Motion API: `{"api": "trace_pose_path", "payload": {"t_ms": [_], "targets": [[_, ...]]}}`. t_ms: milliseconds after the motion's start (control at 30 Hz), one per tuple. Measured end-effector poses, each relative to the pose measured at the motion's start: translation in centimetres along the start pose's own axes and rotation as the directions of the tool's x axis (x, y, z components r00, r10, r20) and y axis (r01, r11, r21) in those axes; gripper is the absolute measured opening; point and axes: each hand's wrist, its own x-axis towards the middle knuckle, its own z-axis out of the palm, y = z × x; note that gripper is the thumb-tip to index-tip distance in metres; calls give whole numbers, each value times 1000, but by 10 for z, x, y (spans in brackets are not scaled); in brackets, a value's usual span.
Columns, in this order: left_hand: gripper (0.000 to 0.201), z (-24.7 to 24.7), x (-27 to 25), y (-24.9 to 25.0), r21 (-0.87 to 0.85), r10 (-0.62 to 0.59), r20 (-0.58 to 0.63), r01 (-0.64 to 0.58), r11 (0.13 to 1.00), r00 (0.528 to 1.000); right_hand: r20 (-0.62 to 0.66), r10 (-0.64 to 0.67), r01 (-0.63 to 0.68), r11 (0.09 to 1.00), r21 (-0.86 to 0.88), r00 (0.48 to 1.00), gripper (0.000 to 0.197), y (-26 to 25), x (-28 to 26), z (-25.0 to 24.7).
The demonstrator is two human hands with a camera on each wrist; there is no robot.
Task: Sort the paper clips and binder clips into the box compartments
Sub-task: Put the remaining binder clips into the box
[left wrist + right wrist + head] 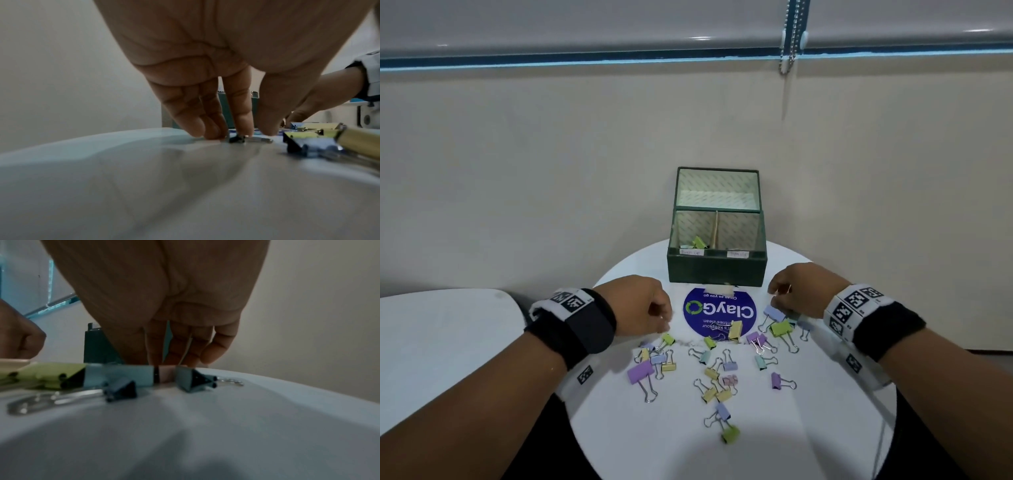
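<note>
Binder clips (709, 363) in pastel colours lie scattered on the round white table (825, 428), in front of a dark green box (717, 270) with its lid up against the wall. Box has two front compartments split by a divider; a green clip (699, 242) sits in the left one, right one too dim to read. Left hand (642, 305) is down at the table's left side, fingers pointing down with tips on the surface; in the left wrist view the fingertips (243, 129) press around a small metal paper clip (249, 140), whether it is actually pinched cannot be told. Right hand (803, 291) is at the right side just by the box's corner, fingers curled down onto the table behind a blue clip (129, 374) and a pink one (166, 373); grip on anything cannot be told. Blue round sticker (719, 313) lies between the hands. Large purple clip (641, 373) sits near the left forearm.
</note>
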Motion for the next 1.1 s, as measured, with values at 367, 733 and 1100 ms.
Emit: {"api": "trace_pose_path", "payload": {"t_ms": [367,733,1100], "targets": [[51,4,-2,13,13,25,39,-26,1000,999,-22,114,-116,988,-105,993,15,-26,8,-3],[36,6,-2,7,6,9,9,-9,1000,1000,25,137,-135,988,-70,990,26,-34,8,-2],[13,5,2,10,109,54,-6,-53,993,999,59,2,10,979,-204,998,21,-33,6,4]]}}
